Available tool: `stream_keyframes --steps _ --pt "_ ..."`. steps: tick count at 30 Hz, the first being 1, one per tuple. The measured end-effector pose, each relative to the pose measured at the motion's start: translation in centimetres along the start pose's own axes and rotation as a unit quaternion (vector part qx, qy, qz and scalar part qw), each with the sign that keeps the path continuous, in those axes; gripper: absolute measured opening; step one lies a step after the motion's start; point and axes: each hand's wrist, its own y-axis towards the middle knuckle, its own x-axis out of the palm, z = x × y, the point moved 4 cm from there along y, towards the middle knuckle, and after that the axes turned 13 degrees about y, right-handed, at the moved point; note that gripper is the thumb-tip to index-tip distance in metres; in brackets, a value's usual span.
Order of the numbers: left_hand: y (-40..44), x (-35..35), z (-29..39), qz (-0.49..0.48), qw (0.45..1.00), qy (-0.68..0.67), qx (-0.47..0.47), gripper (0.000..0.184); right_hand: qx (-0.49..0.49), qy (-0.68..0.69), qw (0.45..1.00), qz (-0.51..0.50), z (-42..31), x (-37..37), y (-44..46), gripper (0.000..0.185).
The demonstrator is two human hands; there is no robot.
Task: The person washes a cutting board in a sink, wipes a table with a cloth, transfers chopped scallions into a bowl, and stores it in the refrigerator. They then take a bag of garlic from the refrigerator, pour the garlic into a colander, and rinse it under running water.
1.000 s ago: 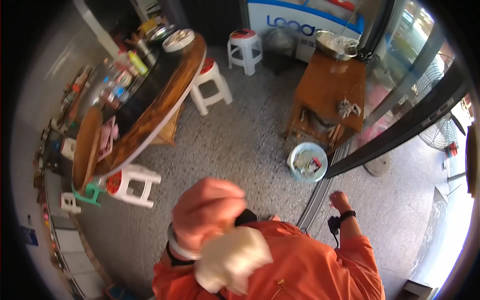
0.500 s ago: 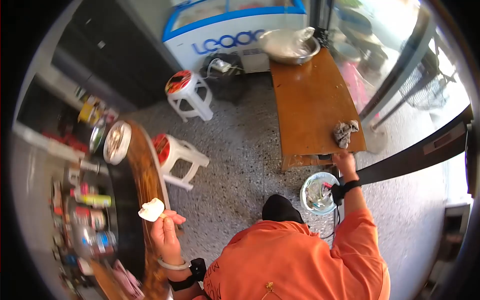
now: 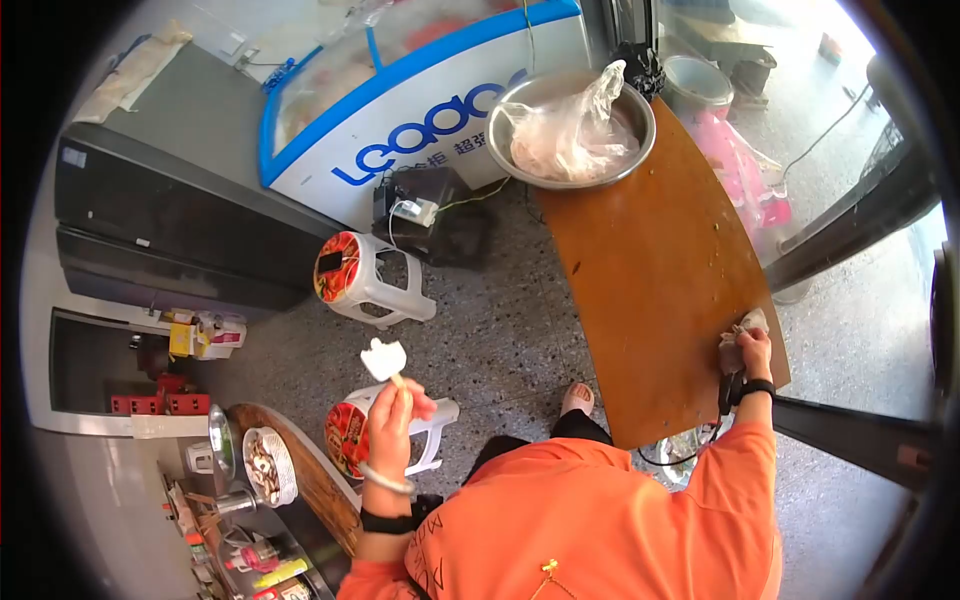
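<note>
My left hand is raised over the floor, its fingers pinched on the stick of a white ice cream bar. The top of the bar looks bitten and uneven. My right hand rests at the right edge of the brown wooden table, closed on a crumpled greyish rag. The rag lies on the tabletop, partly hidden by the fingers.
A metal basin with a plastic bag stands at the table's far end. Two white stools with red seats are at left. A chest freezer stands behind. A lined bin sits partly under the table.
My right hand has moved from the table's front edge onto the rag and taken hold of it. The view has shifted closer to the table; my left hand still holds the ice cream bar.
</note>
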Motion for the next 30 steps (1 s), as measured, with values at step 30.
stream_keyframes --steps 30 --pt "56.0 10.1 -2.0 -0.052 0.994 -0.069 -0.069 0.011 -0.173 0.06 0.983 0.033 -27.5 30.8 -1.9 0.037"
